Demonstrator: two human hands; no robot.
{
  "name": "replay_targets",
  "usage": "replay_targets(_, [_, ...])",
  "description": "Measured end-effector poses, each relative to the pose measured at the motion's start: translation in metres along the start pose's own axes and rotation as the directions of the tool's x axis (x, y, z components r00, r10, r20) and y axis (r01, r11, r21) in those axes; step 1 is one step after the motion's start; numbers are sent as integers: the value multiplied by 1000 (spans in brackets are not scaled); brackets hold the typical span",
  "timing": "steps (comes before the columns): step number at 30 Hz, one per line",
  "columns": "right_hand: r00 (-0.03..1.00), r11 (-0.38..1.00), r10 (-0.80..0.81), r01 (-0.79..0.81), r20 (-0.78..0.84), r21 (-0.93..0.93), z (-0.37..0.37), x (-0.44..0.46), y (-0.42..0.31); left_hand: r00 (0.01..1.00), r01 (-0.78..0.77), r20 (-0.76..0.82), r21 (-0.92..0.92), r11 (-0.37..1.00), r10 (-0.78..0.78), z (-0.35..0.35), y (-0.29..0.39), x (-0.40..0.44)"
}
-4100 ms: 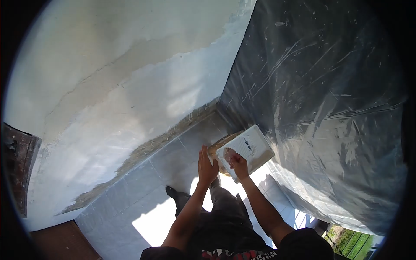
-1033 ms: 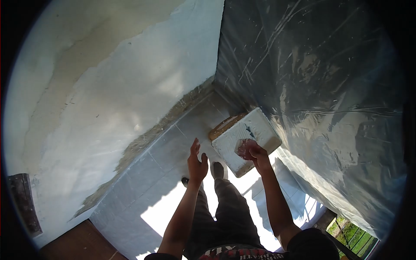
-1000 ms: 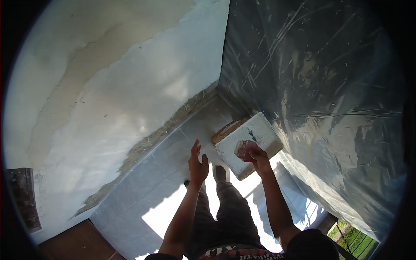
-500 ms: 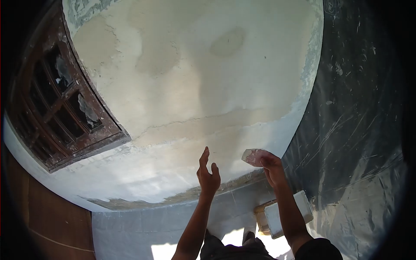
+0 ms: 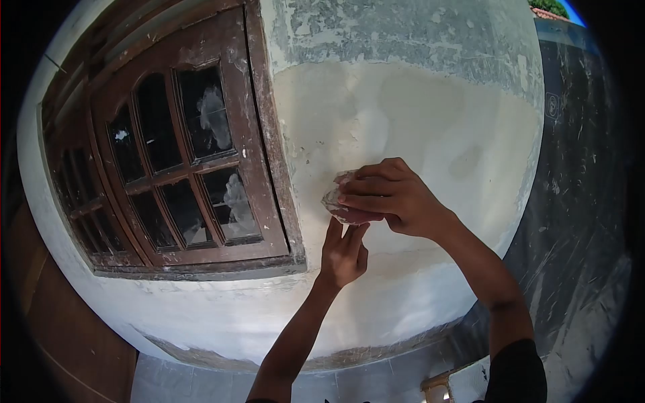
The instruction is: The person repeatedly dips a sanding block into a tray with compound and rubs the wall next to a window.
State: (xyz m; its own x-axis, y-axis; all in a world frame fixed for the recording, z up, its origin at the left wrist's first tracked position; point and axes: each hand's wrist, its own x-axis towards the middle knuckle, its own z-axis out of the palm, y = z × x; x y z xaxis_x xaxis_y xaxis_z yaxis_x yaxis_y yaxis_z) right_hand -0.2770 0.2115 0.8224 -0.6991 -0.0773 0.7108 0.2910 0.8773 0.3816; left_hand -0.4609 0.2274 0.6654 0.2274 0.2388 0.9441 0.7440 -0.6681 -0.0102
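My right hand (image 5: 410, 201) is closed on a flat pinkish piece (image 5: 332, 201) smeared with white, its fingers laid across the face of it. The piece is in front of the plastered wall (image 5: 423, 148); whether it touches the wall I cannot tell. Just below, my left hand (image 5: 344, 256) points upward with its fingers stretched and apart. Its fingertips reach the lower edge of the piece. Beige patches and rough grey areas mark the wall around both hands.
Left of my hands is a brown wooden window (image 5: 181, 161) with several panes and white smears. Dark plastic sheeting (image 5: 571, 168) hangs along the right. A pale container (image 5: 470, 381) stands low at the bottom right. Brown board (image 5: 67, 309) lies at lower left.
My view has tilted up and left, bringing more of the window into sight. Both hands have risen and come together, the right carrying the pinkish piece to the left hand's fingertips.
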Motion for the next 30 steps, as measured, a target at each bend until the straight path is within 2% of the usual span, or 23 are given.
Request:
replay_targets(2, [988, 974, -136, 147, 71, -174, 6, 30, 8, 992, -121, 45, 28, 992, 119, 1, -13, 17])
replay_targets(3, [986, 970, -144, 157, 81, -185, 10, 43, 13, 992, -123, 28, 24, 992, 122, 4, -18, 22])
replay_targets(5, [964, 911, -258, 263, 58, -318, 17, 62, 23, 993, -118, 1, 67, 991, 118, 14, -31, 31])
replay_targets(6, [961, 904, -269, 276, 68, -326, 22, 69, 28, 994, -110, -9, 158, 981, 113, 25, -39, 28])
replay_targets(11, [917, 779, -394, 374, 71, -503, 40, 94, 56, 992, -103, -42, 261, 960, 118, 34, -38, 27])
replay_targets(20, [882, 733, -460, 440, 98, -518, 43, 103, 82, 991, -126, -10, 313, 942, 136, 33, -40, 24])
replay_targets(30, [887, 746, -453, 431, 87, -508, 44, 99, 86, 990, -126, -19, 320, 939, 139, 31, -40, 25])
